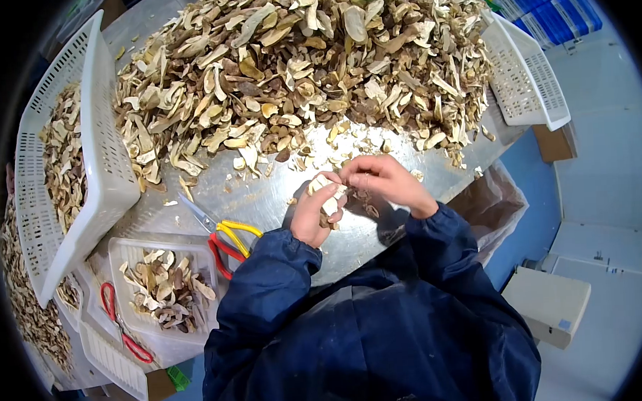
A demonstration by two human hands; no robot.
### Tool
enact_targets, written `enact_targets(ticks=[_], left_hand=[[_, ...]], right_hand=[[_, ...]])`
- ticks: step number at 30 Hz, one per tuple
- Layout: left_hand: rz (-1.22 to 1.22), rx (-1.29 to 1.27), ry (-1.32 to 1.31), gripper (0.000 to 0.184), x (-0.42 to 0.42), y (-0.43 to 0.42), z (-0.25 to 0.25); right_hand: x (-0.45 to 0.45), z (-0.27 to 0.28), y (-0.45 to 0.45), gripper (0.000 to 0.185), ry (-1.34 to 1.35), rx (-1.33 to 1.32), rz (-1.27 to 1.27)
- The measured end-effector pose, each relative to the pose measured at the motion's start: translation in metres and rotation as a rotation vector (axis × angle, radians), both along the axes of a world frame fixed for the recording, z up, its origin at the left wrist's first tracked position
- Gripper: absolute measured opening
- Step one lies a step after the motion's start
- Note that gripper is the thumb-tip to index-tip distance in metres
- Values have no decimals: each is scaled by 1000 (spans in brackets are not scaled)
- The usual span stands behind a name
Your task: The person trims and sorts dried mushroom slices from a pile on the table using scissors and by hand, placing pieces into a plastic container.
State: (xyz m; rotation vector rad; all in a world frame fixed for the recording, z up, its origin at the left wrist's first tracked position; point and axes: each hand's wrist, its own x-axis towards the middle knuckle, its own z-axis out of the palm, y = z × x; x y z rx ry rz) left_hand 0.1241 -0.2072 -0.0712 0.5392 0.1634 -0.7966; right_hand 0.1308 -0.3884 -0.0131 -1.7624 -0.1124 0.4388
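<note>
Near the table's front edge, my left hand (313, 211) is closed around several pale dried mushroom slices (326, 193). My right hand (390, 182) is just to the right, its fingers pinched together close to the slices; what they hold, if anything, is too small to tell. A large heap of dried mushroom slices (293, 65) covers the table beyond both hands. Small pale crumbs (340, 139) lie between the heap and my hands. To the left of my left hand, scissors with red and yellow handles (226, 237) rest on the metal table (256, 200).
A white basket (111, 149) of slices stands at the left, another white basket (519, 70) at the right. A clear tray (119, 263) holds slices beside red-handled scissors (113, 321). An open lined bag (504, 207) is below the table's right edge, near a white box (547, 302).
</note>
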Motion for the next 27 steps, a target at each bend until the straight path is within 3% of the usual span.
enact_targets(ticks=[1,5,6,9,13,14,15,17,20,23,25,27], left_hand=[[9,-10,14,10,1,1,-5],[-9,-153,40,9,3,4,-10],[-28,-203,15,11,2,4,-14],[-42,-277,34,14,2,5,-17],[-30,-420,151,14,5,5,-21],[-18,-397,188,14,4,5,-20],[-8,-374,223,14,4,4,-16],[-5,-365,275,15,3,3,-16],[0,-378,310,16,4,2,-21],[45,-368,318,17,4,2,-13],[59,-403,337,18,6,1,-3],[72,-419,353,18,5,1,-5]], right_hand=[[8,5,-4,23,-50,-104,-20],[47,-7,-9,35,-427,-922,-366],[55,-23,-14,32,-550,-1050,-391],[56,-35,-7,26,-401,-1150,-290],[34,-32,-5,29,-310,-945,-282],[30,-28,-9,36,-201,-786,-343],[27,-29,-13,33,-192,-570,-417],[22,-25,-26,24,130,-230,-431],[14,-19,-28,17,144,-13,-440],[4,-8,-26,17,120,23,-422],[-5,10,-16,19,125,9,-250],[-4,17,-13,24,22,-120,-241]])
